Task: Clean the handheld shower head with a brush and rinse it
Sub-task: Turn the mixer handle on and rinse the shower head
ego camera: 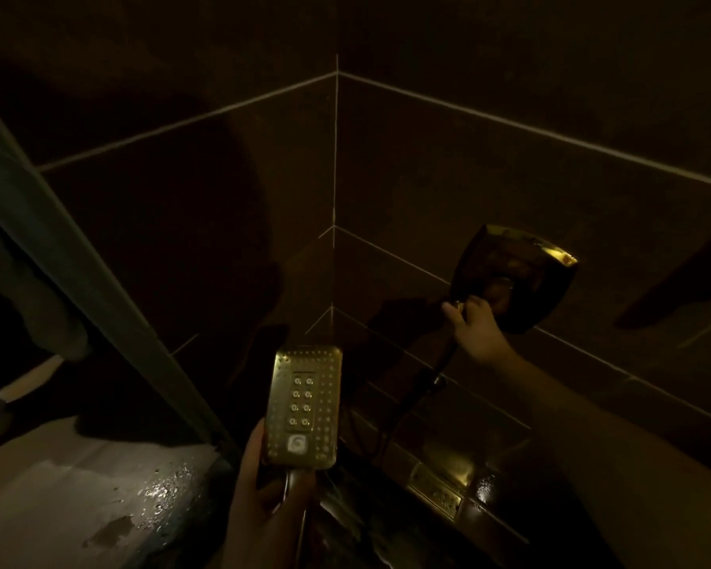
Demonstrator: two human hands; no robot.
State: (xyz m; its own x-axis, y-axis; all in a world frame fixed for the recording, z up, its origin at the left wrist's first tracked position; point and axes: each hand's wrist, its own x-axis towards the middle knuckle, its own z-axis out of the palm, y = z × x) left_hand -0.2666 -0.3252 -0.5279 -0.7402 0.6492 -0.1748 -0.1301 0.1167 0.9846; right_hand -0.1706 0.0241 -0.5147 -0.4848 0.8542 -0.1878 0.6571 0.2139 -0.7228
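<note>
Dark tiled shower corner, left hand (263,486) grips shower head (303,408) by its handle, face up; right hand (475,328) pinches wall control (514,277); open water gently, aim spray down.

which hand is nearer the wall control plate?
Right. The right hand is at the lower left edge of the wall control plate, gripping a small fitting there. The left hand is lower and further left, holding the handheld shower head.
</note>
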